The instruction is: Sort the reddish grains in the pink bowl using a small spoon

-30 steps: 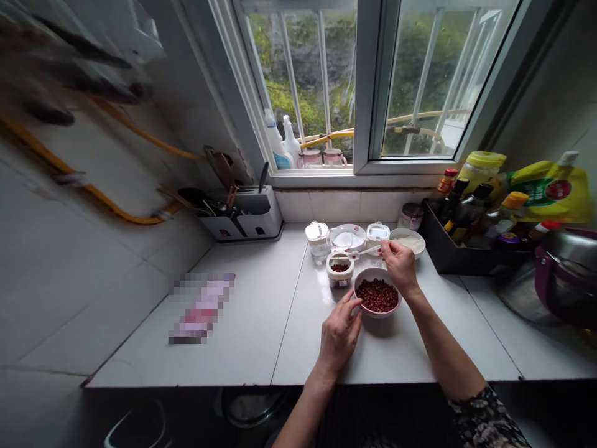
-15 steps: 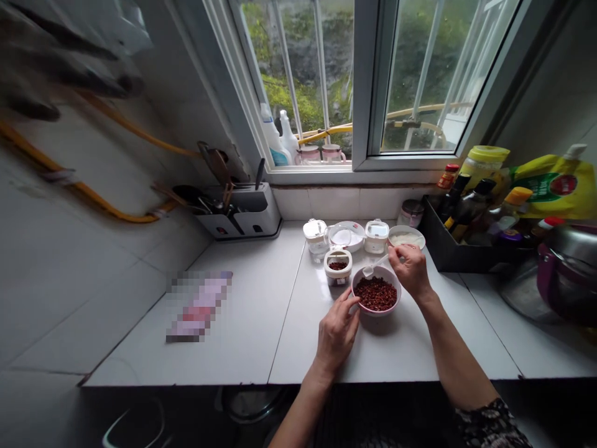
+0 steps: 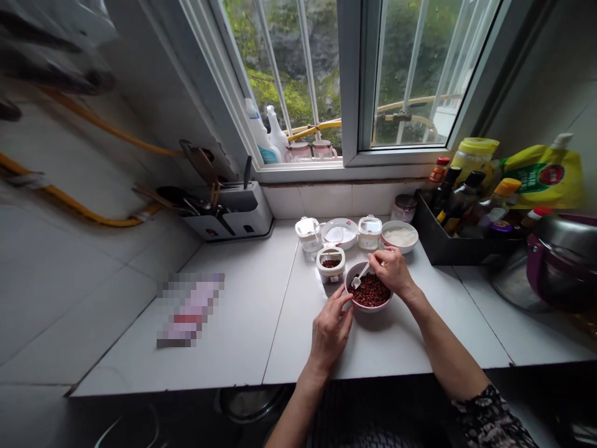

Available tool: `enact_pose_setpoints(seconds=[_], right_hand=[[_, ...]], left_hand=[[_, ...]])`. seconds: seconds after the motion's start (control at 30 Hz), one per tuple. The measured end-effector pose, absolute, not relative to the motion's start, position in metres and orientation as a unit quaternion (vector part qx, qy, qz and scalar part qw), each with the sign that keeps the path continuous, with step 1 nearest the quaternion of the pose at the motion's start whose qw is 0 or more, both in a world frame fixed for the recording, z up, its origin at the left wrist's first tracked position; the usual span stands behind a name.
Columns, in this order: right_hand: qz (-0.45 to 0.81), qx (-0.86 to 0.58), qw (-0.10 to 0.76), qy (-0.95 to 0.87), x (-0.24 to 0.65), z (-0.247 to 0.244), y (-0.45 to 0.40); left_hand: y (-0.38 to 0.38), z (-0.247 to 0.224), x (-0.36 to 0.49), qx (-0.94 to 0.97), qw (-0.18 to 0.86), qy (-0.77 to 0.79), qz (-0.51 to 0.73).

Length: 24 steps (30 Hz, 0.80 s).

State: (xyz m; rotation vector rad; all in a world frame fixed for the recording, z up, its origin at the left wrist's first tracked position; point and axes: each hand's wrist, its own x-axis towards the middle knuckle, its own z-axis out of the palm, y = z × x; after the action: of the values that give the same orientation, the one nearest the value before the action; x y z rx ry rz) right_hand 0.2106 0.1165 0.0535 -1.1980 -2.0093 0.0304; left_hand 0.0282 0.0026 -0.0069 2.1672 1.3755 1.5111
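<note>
A small white spoon (image 3: 357,282) is pinched in my right hand (image 3: 392,272), its scoop down at the dark red peppercorn-like pieces (image 3: 373,292). These fill much of a pink-rimmed bowl (image 3: 372,309) on the counter. My left hand (image 3: 330,328) has its fingers at the bowl's left rim, steadying it. Just behind and left of the bowl stands a clear jar (image 3: 331,274) with a cream rim, holding more of the same red pieces. The far part of the bowl is partly covered by my right hand.
Behind are two lidded jars (image 3: 308,231), a bowl of white grains (image 3: 342,239) and another white-filled bowl (image 3: 402,238). A black bottle box (image 3: 454,253) and a steel pot (image 3: 515,287) stand right. A utensil holder (image 3: 242,214) is at left, nearer a blurred pink packet (image 3: 191,311).
My right hand has lowered the spoon from above the bowl's back rim into the red pieces. My left hand stays at the rim. The view has shifted slightly.
</note>
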Motion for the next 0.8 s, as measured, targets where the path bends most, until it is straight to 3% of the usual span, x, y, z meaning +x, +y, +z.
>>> enact_pose_setpoints(seconds=[0.6,0.8], right_hand=[[0.326,-0.533,0.446,-0.641,0.224,0.063,0.121],[0.343,-0.533,0.474,-0.611,0.225,0.063,0.130]], left_hand=[[0.002,-0.003,0.031,0.725,0.082,0.456,0.510],[0.002,-0.002,0.030,0.725,0.079,0.461,0.505]])
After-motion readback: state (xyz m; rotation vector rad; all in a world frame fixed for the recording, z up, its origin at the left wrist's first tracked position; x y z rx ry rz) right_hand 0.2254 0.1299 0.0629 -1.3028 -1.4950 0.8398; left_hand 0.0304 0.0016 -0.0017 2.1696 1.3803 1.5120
